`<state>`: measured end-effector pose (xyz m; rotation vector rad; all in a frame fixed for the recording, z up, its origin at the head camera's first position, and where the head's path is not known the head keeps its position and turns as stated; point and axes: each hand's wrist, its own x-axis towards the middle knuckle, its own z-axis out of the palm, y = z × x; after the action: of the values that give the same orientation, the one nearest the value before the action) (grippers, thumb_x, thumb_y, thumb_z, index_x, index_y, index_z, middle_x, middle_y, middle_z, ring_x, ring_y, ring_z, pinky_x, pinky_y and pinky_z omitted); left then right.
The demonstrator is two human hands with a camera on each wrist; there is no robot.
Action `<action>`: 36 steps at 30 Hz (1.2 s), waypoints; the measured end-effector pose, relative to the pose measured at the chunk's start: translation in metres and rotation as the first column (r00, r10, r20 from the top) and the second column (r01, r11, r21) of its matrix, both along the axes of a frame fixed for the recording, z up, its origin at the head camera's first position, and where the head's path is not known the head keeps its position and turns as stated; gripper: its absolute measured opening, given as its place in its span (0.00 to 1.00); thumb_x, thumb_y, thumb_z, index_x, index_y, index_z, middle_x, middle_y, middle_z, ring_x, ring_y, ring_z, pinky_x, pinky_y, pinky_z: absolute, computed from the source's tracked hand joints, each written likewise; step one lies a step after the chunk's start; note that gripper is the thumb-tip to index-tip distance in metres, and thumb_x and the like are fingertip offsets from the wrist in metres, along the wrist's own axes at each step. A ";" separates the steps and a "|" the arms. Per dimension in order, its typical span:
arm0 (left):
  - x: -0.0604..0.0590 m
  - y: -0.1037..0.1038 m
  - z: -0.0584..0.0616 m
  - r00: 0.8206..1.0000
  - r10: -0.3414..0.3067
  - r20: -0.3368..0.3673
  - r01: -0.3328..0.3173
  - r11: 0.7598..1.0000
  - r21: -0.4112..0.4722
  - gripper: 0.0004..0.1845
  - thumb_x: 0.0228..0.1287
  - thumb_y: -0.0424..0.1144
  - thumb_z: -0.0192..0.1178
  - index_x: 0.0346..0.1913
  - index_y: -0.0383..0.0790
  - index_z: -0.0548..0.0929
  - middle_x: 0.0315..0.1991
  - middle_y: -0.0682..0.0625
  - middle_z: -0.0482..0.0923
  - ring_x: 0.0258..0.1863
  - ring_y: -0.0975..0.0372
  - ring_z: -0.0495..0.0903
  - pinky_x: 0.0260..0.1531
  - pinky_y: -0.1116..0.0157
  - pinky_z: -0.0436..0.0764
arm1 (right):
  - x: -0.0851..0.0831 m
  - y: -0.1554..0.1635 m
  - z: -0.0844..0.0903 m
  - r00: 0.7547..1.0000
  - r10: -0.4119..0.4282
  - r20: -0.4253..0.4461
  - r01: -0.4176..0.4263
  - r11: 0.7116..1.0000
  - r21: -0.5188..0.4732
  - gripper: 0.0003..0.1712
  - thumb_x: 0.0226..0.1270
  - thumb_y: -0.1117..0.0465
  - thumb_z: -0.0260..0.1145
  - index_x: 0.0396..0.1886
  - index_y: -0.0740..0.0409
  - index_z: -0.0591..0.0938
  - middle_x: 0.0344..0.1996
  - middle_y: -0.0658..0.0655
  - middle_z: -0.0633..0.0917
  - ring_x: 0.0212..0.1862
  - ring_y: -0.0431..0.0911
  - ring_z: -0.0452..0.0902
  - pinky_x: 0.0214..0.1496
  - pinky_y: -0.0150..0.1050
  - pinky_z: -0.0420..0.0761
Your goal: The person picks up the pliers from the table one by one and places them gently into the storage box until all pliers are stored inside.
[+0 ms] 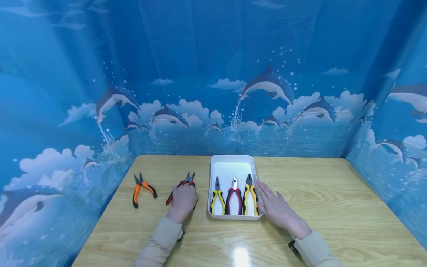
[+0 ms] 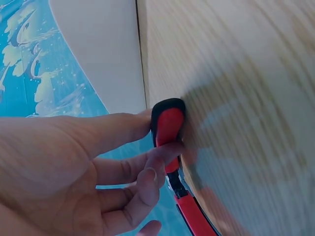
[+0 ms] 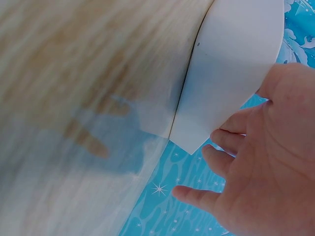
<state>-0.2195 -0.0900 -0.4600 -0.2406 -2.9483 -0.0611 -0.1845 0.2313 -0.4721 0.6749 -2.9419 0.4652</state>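
Red-handled pliers (image 2: 169, 129) under left-hand fingers (image 2: 129, 129)

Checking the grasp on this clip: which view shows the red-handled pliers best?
The left wrist view: the red-handled pliers fill it, fingers on a handle. The head view shows them small under the left hand; the right wrist view, nothing.

Left hand (image 1: 182, 199), lower centre-left of the head view, has its fingers curled downward; right hand (image 1: 274, 207), lower centre-right, lies flat, fingers straight.
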 end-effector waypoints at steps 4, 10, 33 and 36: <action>0.002 -0.002 0.001 0.999 -0.002 -0.051 0.001 1.000 -0.011 0.12 0.56 0.40 0.72 0.28 0.33 0.83 0.28 0.43 0.82 0.30 0.51 0.81 0.34 0.53 0.74 | 0.001 -0.001 0.001 1.000 -0.002 0.003 0.002 1.000 0.007 0.37 0.80 0.54 0.54 0.80 0.65 0.56 0.78 0.66 0.57 0.76 0.65 0.55 0.69 0.75 0.56; 0.005 -0.011 0.003 0.997 0.015 -0.072 -0.016 1.000 -0.023 0.17 0.50 0.44 0.77 0.33 0.32 0.85 0.31 0.41 0.82 0.33 0.50 0.81 0.34 0.53 0.74 | 0.002 -0.002 0.005 0.999 -0.027 0.027 0.026 0.999 0.046 0.37 0.80 0.55 0.55 0.80 0.64 0.54 0.79 0.63 0.55 0.78 0.63 0.53 0.71 0.72 0.55; -0.004 -0.034 0.000 0.989 0.139 0.051 -0.141 0.990 0.031 0.33 0.55 0.58 0.74 0.37 0.25 0.81 0.32 0.37 0.76 0.34 0.46 0.79 0.38 0.48 0.77 | 0.000 0.000 0.000 1.000 -0.006 0.002 0.006 1.000 0.015 0.37 0.80 0.54 0.54 0.80 0.64 0.55 0.78 0.65 0.57 0.77 0.65 0.55 0.68 0.75 0.57; -0.005 -0.033 0.000 0.991 0.129 0.032 -0.130 0.991 0.027 0.27 0.57 0.53 0.74 0.35 0.27 0.82 0.31 0.39 0.76 0.32 0.48 0.79 0.38 0.49 0.76 | 0.001 -0.001 0.002 1.000 -0.017 0.018 0.017 1.000 0.023 0.37 0.80 0.54 0.54 0.80 0.63 0.55 0.79 0.64 0.56 0.78 0.63 0.54 0.69 0.74 0.56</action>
<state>-0.2247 -0.1230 -0.4597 -0.0447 -2.9826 -0.0907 -0.1838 0.2299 -0.4697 0.6512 -2.9722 0.4396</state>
